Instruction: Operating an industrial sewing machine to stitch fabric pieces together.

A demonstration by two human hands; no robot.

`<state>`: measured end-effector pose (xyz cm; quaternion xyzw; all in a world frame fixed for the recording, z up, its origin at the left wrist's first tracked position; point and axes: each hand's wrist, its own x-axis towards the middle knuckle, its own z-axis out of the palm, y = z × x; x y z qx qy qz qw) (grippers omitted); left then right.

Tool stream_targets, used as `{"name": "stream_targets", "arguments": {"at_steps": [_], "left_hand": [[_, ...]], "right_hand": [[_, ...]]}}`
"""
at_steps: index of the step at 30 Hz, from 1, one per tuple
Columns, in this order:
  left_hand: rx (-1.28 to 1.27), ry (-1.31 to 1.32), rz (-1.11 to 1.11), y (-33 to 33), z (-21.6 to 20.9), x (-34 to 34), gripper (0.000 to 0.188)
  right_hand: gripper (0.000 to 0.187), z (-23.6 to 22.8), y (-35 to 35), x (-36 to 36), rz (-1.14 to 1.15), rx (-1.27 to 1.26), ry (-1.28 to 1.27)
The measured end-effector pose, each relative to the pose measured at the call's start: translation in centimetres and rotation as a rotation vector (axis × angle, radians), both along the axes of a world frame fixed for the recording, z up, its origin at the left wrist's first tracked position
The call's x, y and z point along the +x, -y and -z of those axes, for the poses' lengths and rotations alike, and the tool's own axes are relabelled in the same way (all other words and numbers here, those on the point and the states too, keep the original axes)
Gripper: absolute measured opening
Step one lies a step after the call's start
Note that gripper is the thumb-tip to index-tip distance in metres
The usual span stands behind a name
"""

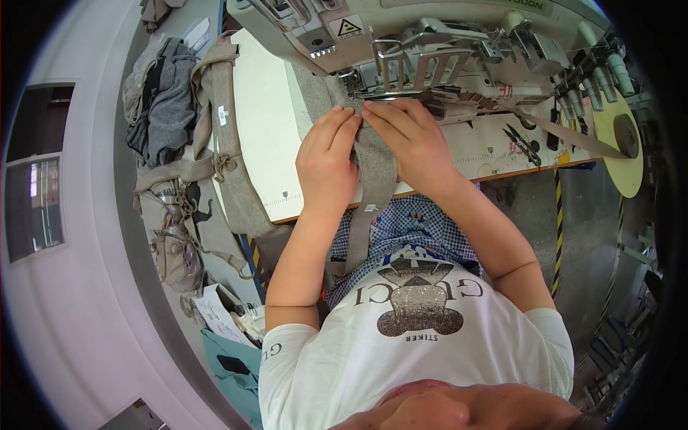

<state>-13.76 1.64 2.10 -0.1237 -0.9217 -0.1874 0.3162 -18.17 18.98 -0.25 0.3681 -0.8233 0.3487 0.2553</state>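
A grey woven fabric strip [376, 161] runs from under the sewing machine's [351, 80] presser foot area, over the white table edge and down to my lap. My left hand [328, 154] rests on the strip's left side, fingers bent and pressed together, fingertips just in front of the foot. From the right, my right hand [418, 143] holds the same cloth, its fingertips almost meeting the left ones. Both thumbs are mostly hidden. Beyond my hands, more of the grey cloth [309, 89] lies flat to the left of the needle area. A small white tag [370, 208] shows on the hanging part.
Black thread snips [522, 145] lie on the white table [261, 136] at right. Beside them, a tape reel [626, 136] feeds a beige band toward the machine. On the left, a side table bears a long grey fabric piece [233, 172], a dark grey garment bundle [168, 100] and an open box [226, 315].
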Motion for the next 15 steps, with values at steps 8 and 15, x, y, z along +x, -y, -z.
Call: {"name": "stream_targets", "arguments": {"at_steps": [8,15], "left_hand": [[0.02,0.016,0.039,0.44,-0.24,-0.51,0.038],[0.015,0.035,0.057,0.63,-0.1,-0.51,0.039]], "right_hand": [[0.05,0.07,-0.14,0.16,-0.009,-0.018,0.003],[0.048,0.1,-0.13,0.29,-0.003,-0.015,0.005]]}}
